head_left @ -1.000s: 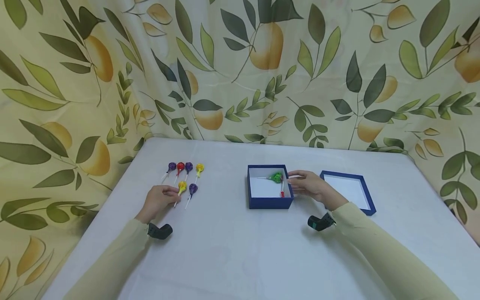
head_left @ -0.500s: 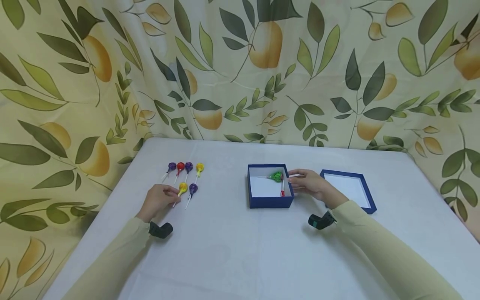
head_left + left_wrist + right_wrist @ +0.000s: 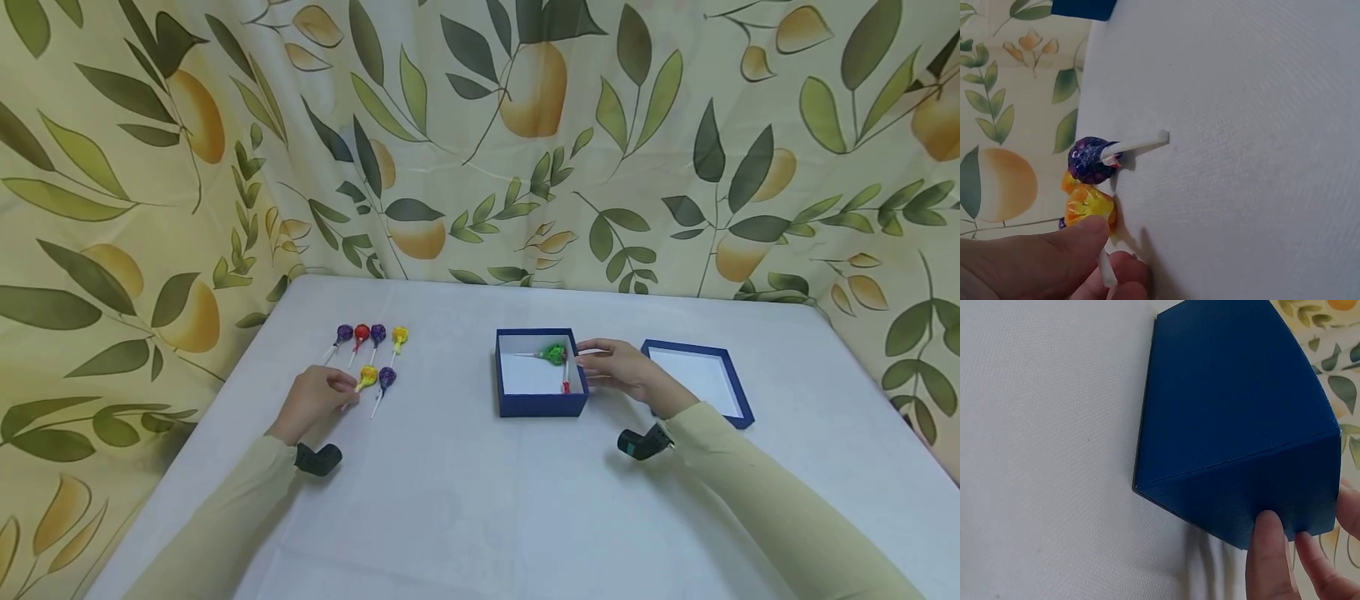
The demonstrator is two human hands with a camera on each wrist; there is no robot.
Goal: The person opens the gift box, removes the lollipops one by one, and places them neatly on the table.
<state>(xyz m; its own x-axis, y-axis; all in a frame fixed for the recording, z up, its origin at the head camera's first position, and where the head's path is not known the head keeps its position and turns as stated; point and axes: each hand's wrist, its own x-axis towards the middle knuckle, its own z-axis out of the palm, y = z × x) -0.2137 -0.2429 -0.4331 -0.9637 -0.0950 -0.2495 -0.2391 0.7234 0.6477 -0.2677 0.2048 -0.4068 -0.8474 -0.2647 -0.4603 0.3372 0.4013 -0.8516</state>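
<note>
My left hand [image 3: 315, 400] pinches the white stick of a yellow lollipop [image 3: 367, 377] between thumb and fingers, low over the white table. Right beside its wrapped head, a purple lollipop [image 3: 386, 379] lies on the cloth; the left wrist view shows this purple one [image 3: 1092, 160] with its stick pointing away. On the right, my right hand [image 3: 622, 371] touches the right wall of a lidless blue box [image 3: 540, 406], fingers extended. In the right wrist view, fingertips rest against the blue outer wall [image 3: 1210, 494]. Inside the box lie a green lollipop [image 3: 553, 355] and one with a red-tipped stick [image 3: 566, 385].
Behind the left hand a row holds a purple lollipop [image 3: 344, 333], a red lollipop [image 3: 362, 332], another purple lollipop [image 3: 378, 333] and a yellow lollipop [image 3: 400, 335]. The blue-rimmed lid [image 3: 738, 392] lies inside-up behind the right wrist. A patterned curtain [image 3: 480, 167] borders the table's far edge.
The yellow lollipop in my left hand has tilted, its head shifting slightly right towards the purple one. My right hand and the box have stayed in place.
</note>
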